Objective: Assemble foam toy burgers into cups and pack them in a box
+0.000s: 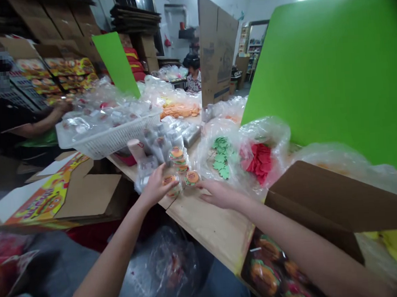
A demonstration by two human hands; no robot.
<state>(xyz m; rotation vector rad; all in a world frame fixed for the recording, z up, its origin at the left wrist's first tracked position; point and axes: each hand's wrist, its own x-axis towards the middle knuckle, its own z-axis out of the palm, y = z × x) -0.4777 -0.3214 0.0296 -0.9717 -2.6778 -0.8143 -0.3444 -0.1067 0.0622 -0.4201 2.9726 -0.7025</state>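
My left hand (156,185) is at a small clear pack of toy burger pieces (169,180) on the table, its thumb and fingers around the pack's left side. Just to the right lies another toy burger (192,178) with an orange round top and green edging. My right hand (219,194) reaches in from the right, fingertips at that burger's edge, thumb apart from the fingers, nothing gripped. Behind them stands a stack of burger pieces (178,156) in clear plastic. Clear plastic cups (161,144) are grouped behind my left hand.
Bags of green leaf shapes (221,156) and red pieces (260,162) lie behind my right hand. A white basket (117,137) stands left, with a co-worker (11,115) beyond. An open carton (323,203) flanks my right forearm. Green panel (328,78) rises behind.
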